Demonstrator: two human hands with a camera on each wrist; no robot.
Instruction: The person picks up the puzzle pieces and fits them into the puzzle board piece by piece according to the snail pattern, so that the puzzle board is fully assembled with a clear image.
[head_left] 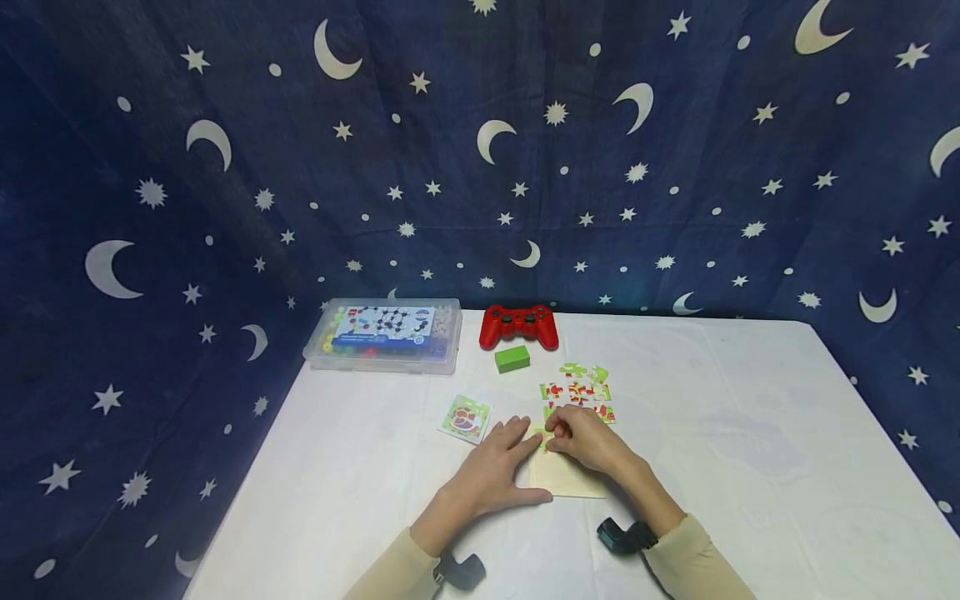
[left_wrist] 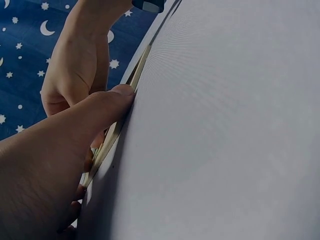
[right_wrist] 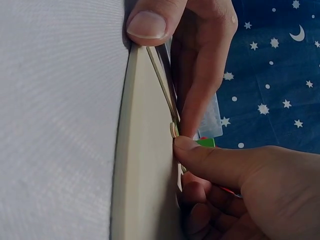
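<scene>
Together, left hand (head_left: 491, 475) flat against the wooden tray (head_left: 566, 477), right hand (head_left: 588, 440) pinching a puzzle piece (right_wrist: 174, 130).

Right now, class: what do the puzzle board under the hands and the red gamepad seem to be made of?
Puzzle board: probably pale unfinished wood or thick card; matte tan face, thin layered edge in the right wrist view. Red gamepad: apparently moulded plastic; smooth, slightly glossy shell.

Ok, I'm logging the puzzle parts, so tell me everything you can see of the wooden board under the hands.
The wooden board is a thin, flat, pale tan tray, plain-faced where it shows, lying flat on the white table just in front of the loose puzzle pieces. The left hand rests flat along its left edge, thumb against the side. The right hand pinches a small green piece at its far end.
</scene>
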